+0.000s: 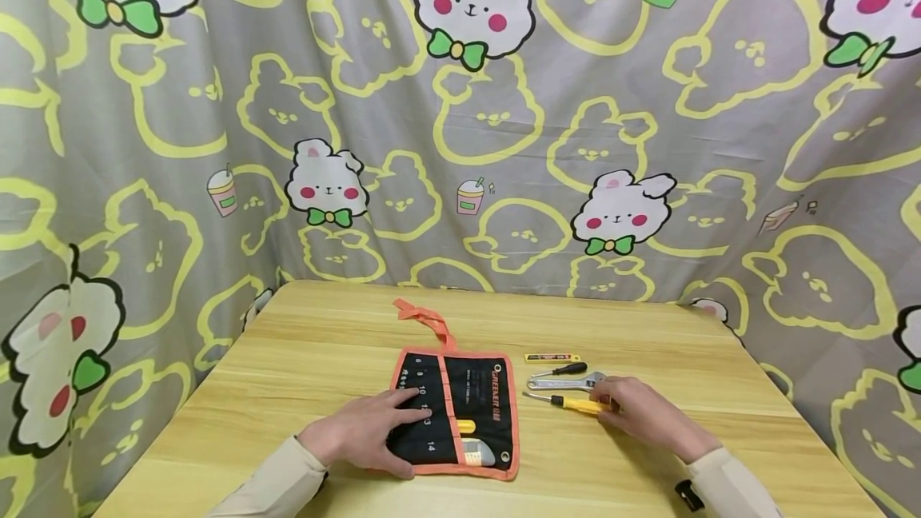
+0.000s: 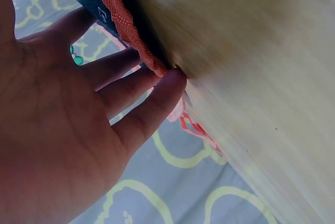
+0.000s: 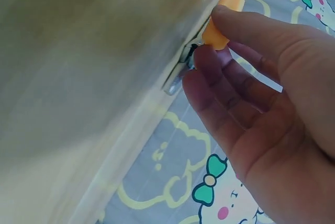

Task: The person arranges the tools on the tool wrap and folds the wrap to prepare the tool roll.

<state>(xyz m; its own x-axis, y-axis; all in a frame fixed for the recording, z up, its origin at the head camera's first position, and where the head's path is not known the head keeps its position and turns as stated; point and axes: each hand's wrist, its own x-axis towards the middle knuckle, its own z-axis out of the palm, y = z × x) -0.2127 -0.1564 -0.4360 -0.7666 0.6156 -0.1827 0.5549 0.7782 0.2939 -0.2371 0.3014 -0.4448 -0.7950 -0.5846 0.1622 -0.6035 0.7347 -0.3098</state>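
The yellow screwdriver (image 1: 581, 405) is on the near side of the wrench (image 1: 564, 383) on the desk (image 1: 288, 390), its long axis running from the right hand (image 1: 643, 414) leftward toward the tool pouch (image 1: 475, 404). That hand is the nearer, thumb and fingers pinching the handle end; the left hand (image 1: 365, 428) spreads its fingers over the pouch's left side.

From the head, looks forward and down across the table (image 1: 309, 366) to the patterned curtain (image 1: 504, 182). From the wrists, peers close and tilted along the left hand (image 1: 363, 430) to the orange-edged pouch (image 1: 451, 410), along the right hand (image 1: 643, 416) to the yellow screwdriver (image 1: 579, 404), overlapping the head view at both.
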